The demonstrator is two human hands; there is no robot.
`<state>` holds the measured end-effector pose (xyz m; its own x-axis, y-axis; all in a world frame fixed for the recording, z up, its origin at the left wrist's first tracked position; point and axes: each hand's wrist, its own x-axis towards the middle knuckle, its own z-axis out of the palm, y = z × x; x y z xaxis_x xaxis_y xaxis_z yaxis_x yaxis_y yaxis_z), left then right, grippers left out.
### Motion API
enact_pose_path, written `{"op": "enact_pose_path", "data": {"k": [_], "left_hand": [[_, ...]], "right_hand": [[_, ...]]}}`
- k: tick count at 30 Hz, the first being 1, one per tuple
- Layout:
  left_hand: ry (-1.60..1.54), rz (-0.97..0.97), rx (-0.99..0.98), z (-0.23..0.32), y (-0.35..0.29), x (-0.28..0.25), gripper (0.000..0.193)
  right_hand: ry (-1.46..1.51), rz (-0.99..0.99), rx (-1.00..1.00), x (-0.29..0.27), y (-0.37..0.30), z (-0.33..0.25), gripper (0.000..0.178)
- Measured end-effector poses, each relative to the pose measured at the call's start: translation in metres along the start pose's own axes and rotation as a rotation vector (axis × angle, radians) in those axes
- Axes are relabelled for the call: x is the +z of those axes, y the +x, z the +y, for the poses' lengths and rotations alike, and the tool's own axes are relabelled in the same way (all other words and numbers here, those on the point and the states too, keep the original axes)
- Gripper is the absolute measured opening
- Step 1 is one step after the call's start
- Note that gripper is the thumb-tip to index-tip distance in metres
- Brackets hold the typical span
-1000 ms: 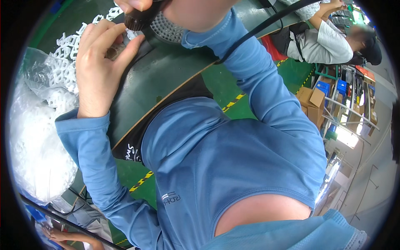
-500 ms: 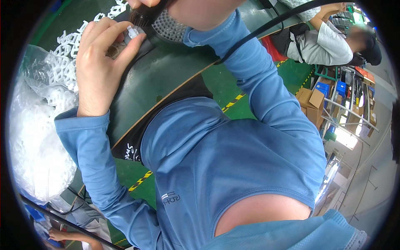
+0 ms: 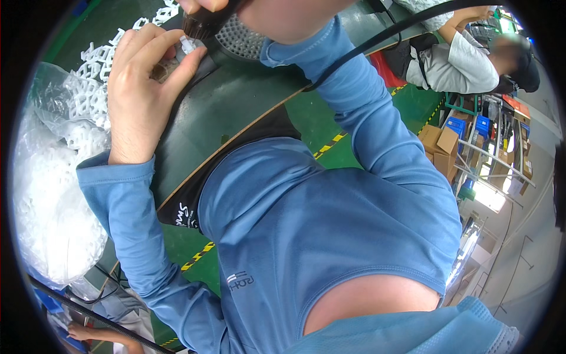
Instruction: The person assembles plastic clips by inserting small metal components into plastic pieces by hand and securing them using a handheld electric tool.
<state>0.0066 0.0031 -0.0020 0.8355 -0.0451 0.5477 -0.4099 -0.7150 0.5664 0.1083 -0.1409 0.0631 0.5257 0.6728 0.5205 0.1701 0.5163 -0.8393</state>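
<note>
The person's left hand (image 3: 141,94) is pinching a small white plastic part (image 3: 187,45) over the dark green table (image 3: 236,112), while the right hand (image 3: 203,6) is gripping a dark tool (image 3: 203,23) against it. White parts (image 3: 88,94) are spilling from a clear bag (image 3: 47,194).

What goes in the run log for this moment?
left hand: pinching small white part | right hand: gripping dark tool | surface: green table

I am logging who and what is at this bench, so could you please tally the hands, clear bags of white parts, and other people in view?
Hands: 2, the left hand and right hand
Clear bags of white parts: 1
Other people: 2, a seated person and a hand at the lower left
Total: 5
</note>
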Motion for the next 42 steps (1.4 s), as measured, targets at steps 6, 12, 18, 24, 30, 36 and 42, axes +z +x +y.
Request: {"op": "enact_pose_path", "data": {"k": [6, 12, 18, 24, 30, 36, 42], "left_hand": [[0.003, 0.001, 0.006, 0.000, 0.000, 0.000, 0.026], [0.000, 0.006, 0.001, -0.001, 0.000, 0.002, 0.025], [-0.001, 0.017, 0.018, -0.003, 0.000, 0.002, 0.025], [0.014, 0.007, 0.000, -0.002, -0.002, 0.001, 0.024], [-0.009, 0.026, 0.026, -0.001, 0.001, 0.005, 0.025], [-0.016, 0.011, -0.008, 0.003, 0.000, 0.002, 0.025], [-0.002, -0.038, -0.036, 0.003, -0.002, -0.001, 0.024]], "right_hand": [[0.269, -0.014, -0.005, -0.006, -0.001, 0.014, 0.068], [0.120, -0.051, -0.364, -0.002, 0.016, 0.002, 0.019], [0.082, 0.046, -0.067, 0.010, 0.006, -0.004, 0.035], [0.272, 0.032, 0.030, 0.011, -0.006, 0.000, 0.113], [1.249, 0.090, 0.123, 0.013, -0.003, 0.009, 0.093], [0.440, 0.089, 0.079, -0.002, 0.002, 0.000, 0.086], [0.021, 0.641, 0.206, 0.005, 0.002, -0.051, 0.081]]}}
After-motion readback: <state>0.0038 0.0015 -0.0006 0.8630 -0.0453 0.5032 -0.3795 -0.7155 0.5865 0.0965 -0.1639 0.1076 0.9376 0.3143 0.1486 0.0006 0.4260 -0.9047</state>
